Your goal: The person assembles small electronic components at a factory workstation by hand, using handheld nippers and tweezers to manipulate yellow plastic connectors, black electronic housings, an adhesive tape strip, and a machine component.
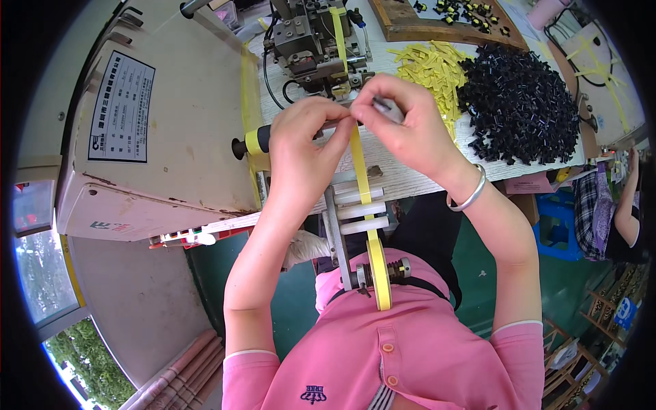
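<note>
My left hand [304, 140] and my right hand [410, 126] meet fingertip to fingertip just in front of the metal machine [307, 51]. Both are closed in a pinch; whatever sits between the touching fingertips is too small to name. Inside the curled fingers of my right hand shows a small black piece [384, 104], partly hidden. Below the fingers, a yellow tape [359, 160] runs over white rollers [362, 210] from a yellow tape roll [378, 273] at the table's near edge. To the right lie a heap of yellow strips [430, 72] and a heap of small black plastic parts [516, 106].
A big beige metal cabinet [178, 130] stands close on the left, with a black and yellow knob [251, 142] beside my left hand. At the back right, a wooden tray [410, 26] holds black-and-yellow pieces. A blue stool [557, 229] and another person's arm [625, 205] are further right.
</note>
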`<state>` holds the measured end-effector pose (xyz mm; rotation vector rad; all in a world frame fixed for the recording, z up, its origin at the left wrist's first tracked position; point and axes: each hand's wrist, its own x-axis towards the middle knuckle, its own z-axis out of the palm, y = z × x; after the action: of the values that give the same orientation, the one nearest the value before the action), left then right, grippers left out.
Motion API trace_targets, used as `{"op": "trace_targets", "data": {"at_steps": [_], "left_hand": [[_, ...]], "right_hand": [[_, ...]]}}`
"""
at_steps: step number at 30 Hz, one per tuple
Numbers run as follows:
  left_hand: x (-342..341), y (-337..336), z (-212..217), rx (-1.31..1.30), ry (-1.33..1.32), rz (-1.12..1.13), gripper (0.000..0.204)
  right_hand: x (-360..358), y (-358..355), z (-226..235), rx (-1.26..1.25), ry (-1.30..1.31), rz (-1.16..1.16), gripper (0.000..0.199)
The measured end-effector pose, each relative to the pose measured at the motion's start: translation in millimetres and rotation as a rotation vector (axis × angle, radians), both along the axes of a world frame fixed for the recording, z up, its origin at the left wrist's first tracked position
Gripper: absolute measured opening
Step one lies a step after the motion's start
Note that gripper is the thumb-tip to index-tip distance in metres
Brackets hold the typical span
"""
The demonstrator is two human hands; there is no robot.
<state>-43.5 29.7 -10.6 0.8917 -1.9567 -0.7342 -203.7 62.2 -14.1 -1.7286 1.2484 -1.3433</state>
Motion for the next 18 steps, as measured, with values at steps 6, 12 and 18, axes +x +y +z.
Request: {"op": "trace_targets", "data": {"at_steps": [6, 12, 18], "left_hand": [[3.1, -7.1, -0.2, -0.065, -0.217, -0.025, 0.008], [-0.6, -8.2, 0.6, -0.002, -0.134, -0.046, 0.007], [0.8, -4.4, -10.5, -0.222, -0.221, 0.006, 0.008]], "right_hand": [[-2.1, 8.1, -8.1, 0.244, -0.284, -0.155, 0.008], [-2.5, 3.0, -16.1, 0.090, -0.063, -0.143, 0.010], [-3.1, 5.8, -18.0, 0.216, -0.117, -0.184, 0.008]]}}
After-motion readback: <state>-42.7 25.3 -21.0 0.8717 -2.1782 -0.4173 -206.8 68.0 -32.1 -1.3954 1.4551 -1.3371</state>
